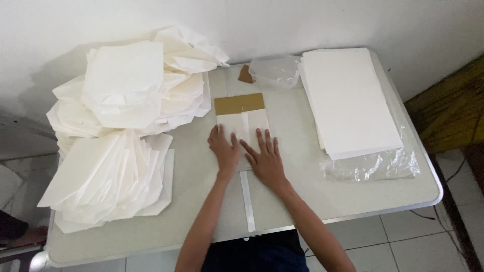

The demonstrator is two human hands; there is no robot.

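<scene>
I'm looking straight down on the worktop, and both hands are flat on a white paper sheet in the middle of it. The left hand lies palm down, fingers spread, pressing the near left part of the sheet. The right hand sits just beside it, also open and flat, fingers fanned toward the far edge; neither hand grips anything, they only press. The two hands are touching or nearly so at the thumbs, I can't tell which. At the sheet's far end I see a brown cardboard rectangle, which lies partly under the white paper.

To my left there's a big loose heap of folded white paper pieces, and nearer me a second fanned pile that hangs over the worktop's edge. To my right, a neat stack of flat white sheets rests on crumpled clear plastic wrap. At the far edge, beside that stack, sits a clear plastic container with a small brown piece next to it.
</scene>
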